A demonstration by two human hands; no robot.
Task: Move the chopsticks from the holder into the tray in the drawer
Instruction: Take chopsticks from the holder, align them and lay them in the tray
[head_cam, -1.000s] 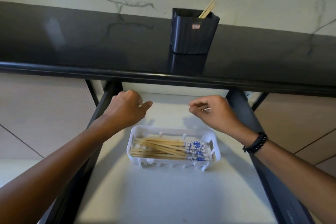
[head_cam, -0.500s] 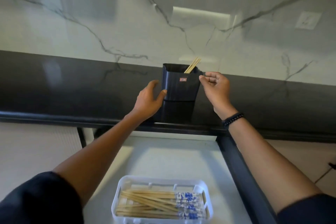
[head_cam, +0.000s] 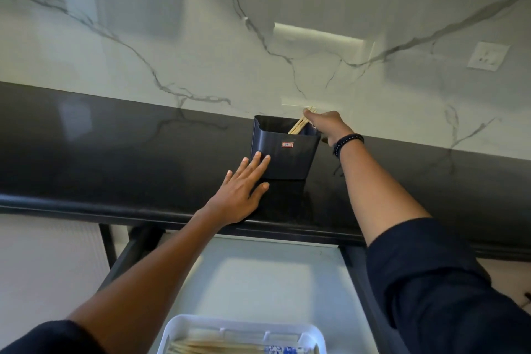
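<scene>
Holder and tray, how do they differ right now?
The holder is black and tall, standing on the counter; the tray is white and shallow, lying in the drawer. The holder's few chopsticks lean upright, gripped at the top by the right hand; the tray's lie flat in a pile. The left hand touches the holder; nothing touches the tray. Both hold wooden chopsticks.

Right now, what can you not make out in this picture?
Head view:
Right hand: its own back hides whether it pinches the wooden chopsticks.
Dark plastic holder: its front wall hides how many sticks remain; its red label is too small to read.
White plastic tray: cut off by the bottom edge.
</scene>
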